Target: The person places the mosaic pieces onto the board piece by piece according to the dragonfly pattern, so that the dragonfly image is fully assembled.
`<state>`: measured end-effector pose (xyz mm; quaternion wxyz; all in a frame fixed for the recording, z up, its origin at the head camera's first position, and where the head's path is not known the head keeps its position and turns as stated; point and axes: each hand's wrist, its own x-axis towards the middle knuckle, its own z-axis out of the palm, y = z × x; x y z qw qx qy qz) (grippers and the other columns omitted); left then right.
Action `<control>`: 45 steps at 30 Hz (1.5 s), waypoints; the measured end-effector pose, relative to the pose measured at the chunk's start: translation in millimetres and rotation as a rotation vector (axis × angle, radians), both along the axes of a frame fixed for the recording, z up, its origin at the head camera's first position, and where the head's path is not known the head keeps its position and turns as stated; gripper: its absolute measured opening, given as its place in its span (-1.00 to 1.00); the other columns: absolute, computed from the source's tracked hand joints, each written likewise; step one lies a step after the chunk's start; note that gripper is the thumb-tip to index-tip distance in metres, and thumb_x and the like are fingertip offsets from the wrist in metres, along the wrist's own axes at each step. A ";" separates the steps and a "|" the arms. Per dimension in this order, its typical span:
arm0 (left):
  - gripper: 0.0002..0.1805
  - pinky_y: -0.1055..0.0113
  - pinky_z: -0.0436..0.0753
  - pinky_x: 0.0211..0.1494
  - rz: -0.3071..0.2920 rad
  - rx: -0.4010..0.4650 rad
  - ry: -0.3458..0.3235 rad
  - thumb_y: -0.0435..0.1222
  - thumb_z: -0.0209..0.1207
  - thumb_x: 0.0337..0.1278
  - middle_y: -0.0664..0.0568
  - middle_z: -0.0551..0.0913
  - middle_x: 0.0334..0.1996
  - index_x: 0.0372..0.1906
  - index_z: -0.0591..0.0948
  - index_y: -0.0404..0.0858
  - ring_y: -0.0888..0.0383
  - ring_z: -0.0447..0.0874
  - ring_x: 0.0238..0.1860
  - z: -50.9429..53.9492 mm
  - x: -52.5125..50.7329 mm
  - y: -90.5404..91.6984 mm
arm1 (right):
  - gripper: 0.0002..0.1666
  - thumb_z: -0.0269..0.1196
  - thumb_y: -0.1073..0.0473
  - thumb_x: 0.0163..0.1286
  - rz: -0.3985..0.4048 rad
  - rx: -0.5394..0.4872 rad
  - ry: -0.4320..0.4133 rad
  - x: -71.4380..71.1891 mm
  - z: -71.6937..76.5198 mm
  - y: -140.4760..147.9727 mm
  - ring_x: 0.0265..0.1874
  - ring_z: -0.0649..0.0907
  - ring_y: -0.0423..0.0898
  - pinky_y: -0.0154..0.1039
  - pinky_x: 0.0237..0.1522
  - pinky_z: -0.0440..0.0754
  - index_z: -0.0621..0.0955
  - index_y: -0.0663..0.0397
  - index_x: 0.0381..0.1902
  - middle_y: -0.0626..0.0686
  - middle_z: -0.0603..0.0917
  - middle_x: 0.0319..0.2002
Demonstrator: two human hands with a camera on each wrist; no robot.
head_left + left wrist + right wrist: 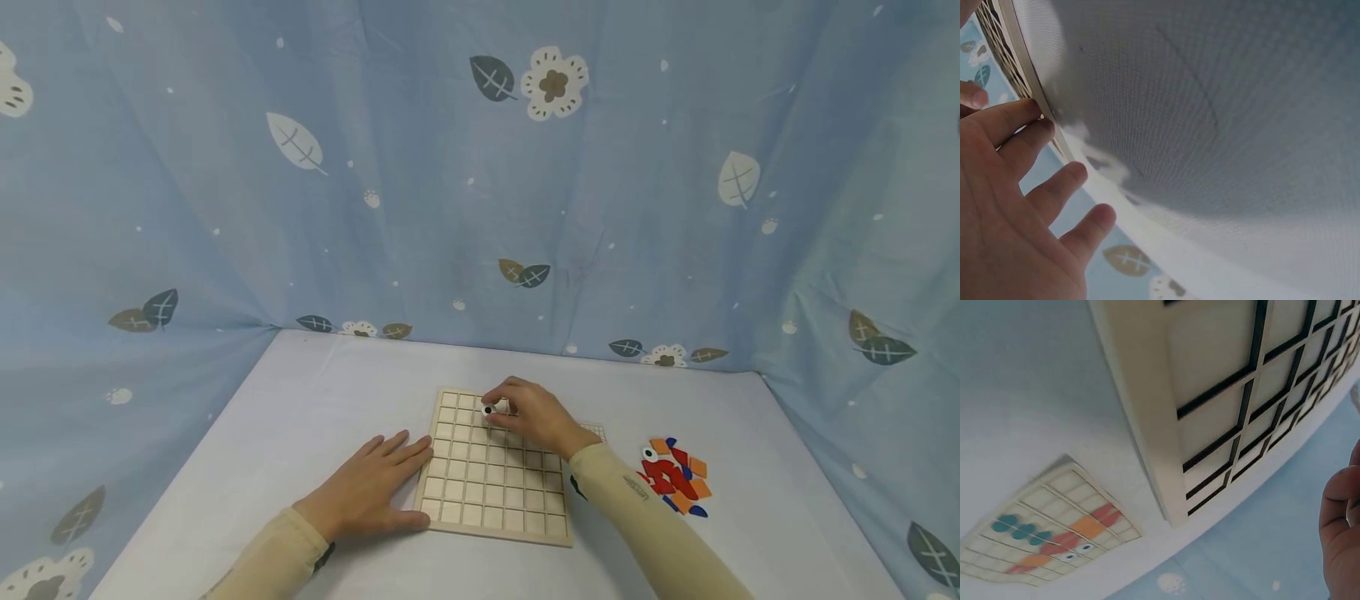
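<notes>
A wooden grid board (491,493) lies on the white table; its visible squares hold no pieces. Over its far part, my right hand (534,414) pinches a white eye piece with a black dot (489,409) between thumb and fingers. Spread flat at the board's left edge is my left hand (375,487), its fingertips and thumb touching the frame. The left wrist view shows those fingers (1060,187) straight against the board's side. Only part of the right hand (1341,531) appears at the right wrist view's edge, and the piece cannot be made out there.
Right of the board lies a pattern card (1047,500) printed with red, orange and teal shapes and two eyes, partly hidden by the right forearm in the head view. Farther right is a pile of red, orange and blue pieces (678,479) with another eye piece (649,454).
</notes>
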<state>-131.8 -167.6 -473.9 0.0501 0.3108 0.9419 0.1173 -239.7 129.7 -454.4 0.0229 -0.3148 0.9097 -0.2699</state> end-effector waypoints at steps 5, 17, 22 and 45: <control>0.03 -0.21 0.20 0.49 0.006 -0.001 -0.010 0.43 0.09 0.15 0.05 0.30 0.53 0.53 0.34 -0.19 -0.18 0.17 0.53 0.7 -0.3 0.8 | -0.66 0.40 0.05 0.37 0.008 0.042 -0.018 -5.3 -4.5 -5.9 -0.17 0.65 -0.20 -0.21 -0.07 0.66 0.73 -0.07 0.08 -0.17 0.67 -0.02; 0.05 -0.21 0.20 0.49 0.012 0.003 -0.020 0.45 0.08 0.14 0.06 0.29 0.53 0.54 0.33 -0.17 -0.20 0.19 0.52 -0.3 -0.6 0.3 | -0.63 0.41 0.05 0.35 0.027 0.096 -0.052 -10.6 -8.9 -14.1 -0.11 0.66 -0.18 -0.18 -0.04 0.66 0.72 -0.08 0.10 -0.16 0.66 -0.04; 0.04 -0.22 0.21 0.49 0.011 0.006 -0.020 0.45 0.08 0.14 0.05 0.29 0.53 0.54 0.33 -0.17 -0.21 0.20 0.51 0.2 -0.4 0.7 | -0.63 0.41 0.05 0.35 0.021 0.121 -0.056 -11.3 -10.7 -14.6 -0.12 0.64 -0.21 -0.20 -0.05 0.65 0.71 -0.11 0.10 -0.18 0.65 -0.05; 0.03 -0.23 0.22 0.47 0.018 -0.001 -0.022 0.44 0.09 0.14 0.05 0.28 0.54 0.54 0.33 -0.15 -0.21 0.21 0.51 0.5 0.3 1.0 | -0.63 0.41 0.01 0.35 0.026 0.137 -0.080 -15.5 -17.5 -14.0 -0.07 0.64 -0.23 -0.22 0.03 0.64 0.72 -0.13 0.10 -0.20 0.64 -0.04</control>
